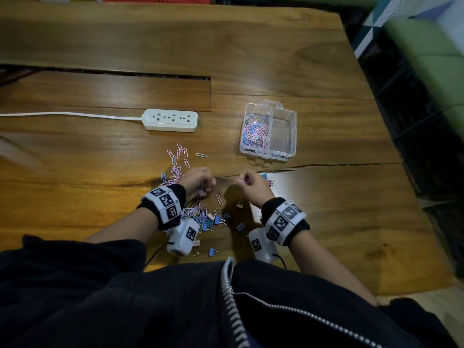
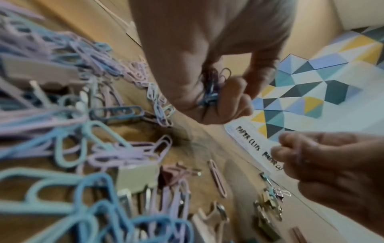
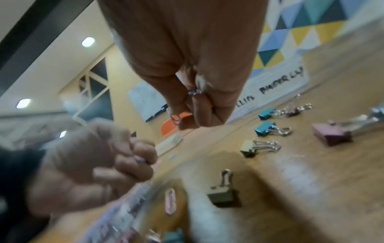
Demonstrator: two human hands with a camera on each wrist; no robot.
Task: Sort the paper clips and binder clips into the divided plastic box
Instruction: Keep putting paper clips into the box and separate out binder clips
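Clips fill both my hands: left hand (image 2: 209,92) curls round a bunch of paper clips (image 2: 212,87); right hand (image 3: 193,92) pinches one paper clip (image 3: 176,118) above the table (image 1: 326,209).

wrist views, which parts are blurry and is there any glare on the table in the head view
Left wrist: the nearest paper clips are soft and oversized, the right hand smeared. Right wrist: the left hand is blurred, the binder clips sharper. Head: bright glare patch on the table beside the right hand.
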